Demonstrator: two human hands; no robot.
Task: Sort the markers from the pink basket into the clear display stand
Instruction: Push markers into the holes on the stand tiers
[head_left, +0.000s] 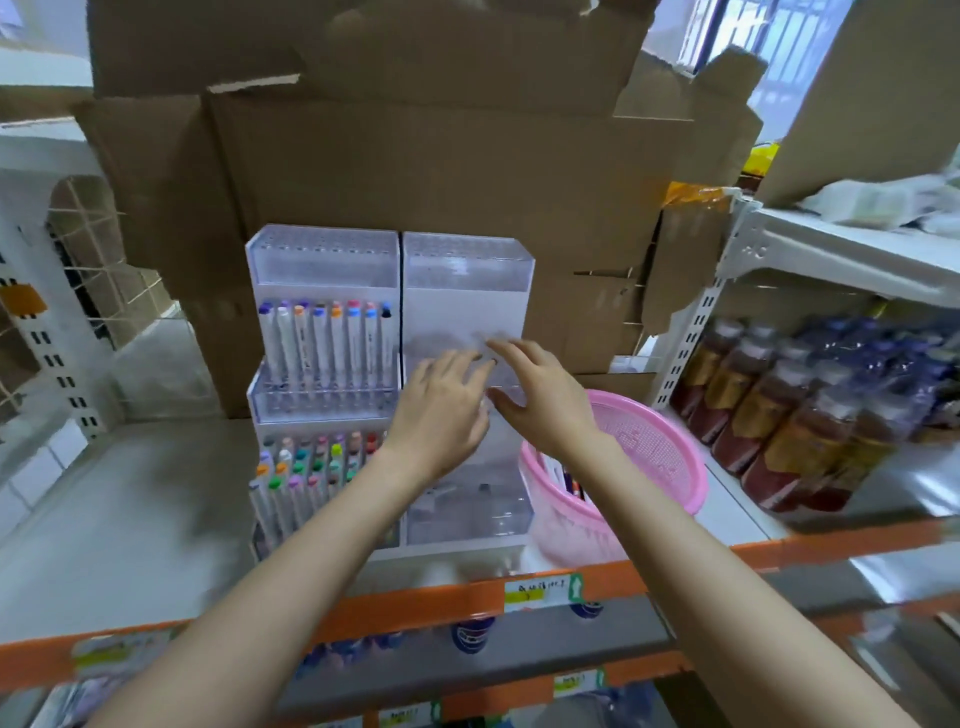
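Neither grip holds anything: your left hand (441, 410) and right hand (543, 400) are spread, fingers straight, side by side at centre frame against the middle tier of the clear display stand (462, 270), in its bare right half; whether the fingertips touch the plastic cannot be told. Sorted markers (322, 343) stand upright, caps up, in the stand's left half, centre left of the frame. Loose markers (570, 480) wait in the pink basket (660, 441), lower right of both hands and just beside the stand's right wall. Only a few dark ends show past your right forearm, which crosses the basket's near rim, so their long axis cannot be read. Your right hand is the nearer one; the next pick likely means drawing it back and down towards the lower right. Room is tight: cardboard boxes (415, 156) wall off the back across the top of the frame, bottles (779, 405) crowd the right edge, and the orange lip of the shelf (415, 603) runs along the bottom, close under stand and basket. Open shelf surface lies at the left of the frame
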